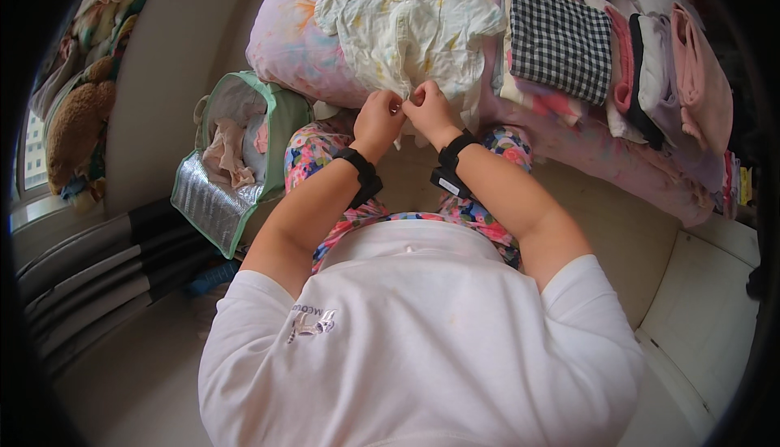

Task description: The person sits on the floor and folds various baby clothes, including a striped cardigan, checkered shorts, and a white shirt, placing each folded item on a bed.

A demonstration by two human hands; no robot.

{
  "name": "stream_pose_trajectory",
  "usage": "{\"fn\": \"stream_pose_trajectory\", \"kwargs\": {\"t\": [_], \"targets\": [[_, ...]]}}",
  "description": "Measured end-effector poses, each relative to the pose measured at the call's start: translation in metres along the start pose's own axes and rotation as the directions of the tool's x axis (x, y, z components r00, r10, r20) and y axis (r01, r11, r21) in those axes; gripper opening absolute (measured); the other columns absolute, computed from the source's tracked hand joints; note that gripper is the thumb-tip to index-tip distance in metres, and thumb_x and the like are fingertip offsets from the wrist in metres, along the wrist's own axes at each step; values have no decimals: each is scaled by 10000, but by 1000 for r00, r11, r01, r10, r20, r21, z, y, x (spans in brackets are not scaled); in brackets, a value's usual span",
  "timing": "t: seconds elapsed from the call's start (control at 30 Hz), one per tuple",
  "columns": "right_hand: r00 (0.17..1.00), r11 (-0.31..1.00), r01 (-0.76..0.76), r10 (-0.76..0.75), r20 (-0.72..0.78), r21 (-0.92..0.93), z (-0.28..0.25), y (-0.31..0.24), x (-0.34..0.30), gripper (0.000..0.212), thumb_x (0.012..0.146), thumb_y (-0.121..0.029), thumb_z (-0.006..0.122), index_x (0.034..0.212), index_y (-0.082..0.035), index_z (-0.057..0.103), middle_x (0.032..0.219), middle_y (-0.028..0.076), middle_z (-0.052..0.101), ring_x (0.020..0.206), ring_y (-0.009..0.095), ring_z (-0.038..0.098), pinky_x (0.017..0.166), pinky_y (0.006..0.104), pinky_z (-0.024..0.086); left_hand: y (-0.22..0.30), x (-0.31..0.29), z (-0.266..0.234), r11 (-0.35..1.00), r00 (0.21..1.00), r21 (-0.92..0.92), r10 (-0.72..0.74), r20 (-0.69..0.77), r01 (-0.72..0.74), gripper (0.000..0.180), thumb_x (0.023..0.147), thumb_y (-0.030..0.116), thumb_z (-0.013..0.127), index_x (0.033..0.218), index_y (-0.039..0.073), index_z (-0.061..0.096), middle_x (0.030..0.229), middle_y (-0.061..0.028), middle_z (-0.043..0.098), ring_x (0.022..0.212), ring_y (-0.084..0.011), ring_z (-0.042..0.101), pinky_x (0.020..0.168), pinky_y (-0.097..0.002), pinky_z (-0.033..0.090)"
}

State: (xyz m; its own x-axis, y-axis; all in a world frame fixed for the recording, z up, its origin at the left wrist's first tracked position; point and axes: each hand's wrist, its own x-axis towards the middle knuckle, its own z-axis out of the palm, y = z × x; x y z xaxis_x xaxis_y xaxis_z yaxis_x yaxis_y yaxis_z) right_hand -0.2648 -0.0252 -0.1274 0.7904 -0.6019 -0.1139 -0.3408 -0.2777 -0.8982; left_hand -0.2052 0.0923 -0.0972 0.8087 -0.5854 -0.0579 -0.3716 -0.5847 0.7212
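Note:
A small pale baby shirt (443, 29) with short sleeves and faint yellow and green print lies spread on the edge of the pink bed. Its front opening runs down the middle toward me. At its lower hem my left hand (379, 122) pinches the cloth with fingertips closed. Close beside it, my right hand (432, 112) also pinches the front edge of the shirt. The two hands nearly touch. Whatever small fastening may lie between the fingers is hidden. Black bands circle both wrists.
Right of the shirt stands a folded black-and-white checked cloth (561, 45) on a pile, with several folded garments (658, 73) beyond. On the left, an open green bag (272, 155) with silvery lining holds crumpled clothes. A brown plush toy (77, 126) sits by the window.

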Motion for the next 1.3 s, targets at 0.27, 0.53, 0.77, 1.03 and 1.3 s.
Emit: {"fn": "stream_pose_trajectory", "kwargs": {"t": [0.27,0.53,0.77,1.03,1.3], "targets": [[976,917,-29,111,186,-399,7,12,-12,462,709,-304,719,1024,2,574,996,226,643,988,369,617,829,422,496,-14,-6,1,973,995,-216,-68,73,82,240,829,212,679,931,10,601,789,-85,651,719,-167,619,687,-293,493],[935,988,-156,141,326,20,-5,15,-14,283,763,-230,681,936,-10,636,886,139,671,823,252,649,743,347,494,-15,-13,-3,954,982,-254,-124,141,157,261,867,247,677,939,5,612,783,-19,634,693,-87,564,640,-252,458],[861,918,-316,171,479,239,-36,-3,-21,228,828,-156,649,1000,-7,634,852,9,626,751,93,565,662,246,446,-26,-23,-6,776,906,-535,-110,408,335,270,887,295,672,928,35,611,794,16,575,694,-66,483,614,-224,391],[938,988,-155,155,310,-23,-48,-7,-21,186,783,-178,687,878,-18,675,778,37,651,689,102,580,627,265,466,-31,-26,-16,873,951,-447,-59,304,197,257,810,191,714,946,-5,618,828,-44,653,734,-106,588,662,-252,474],[923,961,-213,139,359,174,-45,-12,-36,162,775,-97,712,897,-16,643,762,39,638,654,120,574,610,263,468,-12,-44,-20,901,944,-386,-68,321,197,203,806,172,683,904,-5,673,777,-49,669,692,-123,608,653,-263,490]]}}
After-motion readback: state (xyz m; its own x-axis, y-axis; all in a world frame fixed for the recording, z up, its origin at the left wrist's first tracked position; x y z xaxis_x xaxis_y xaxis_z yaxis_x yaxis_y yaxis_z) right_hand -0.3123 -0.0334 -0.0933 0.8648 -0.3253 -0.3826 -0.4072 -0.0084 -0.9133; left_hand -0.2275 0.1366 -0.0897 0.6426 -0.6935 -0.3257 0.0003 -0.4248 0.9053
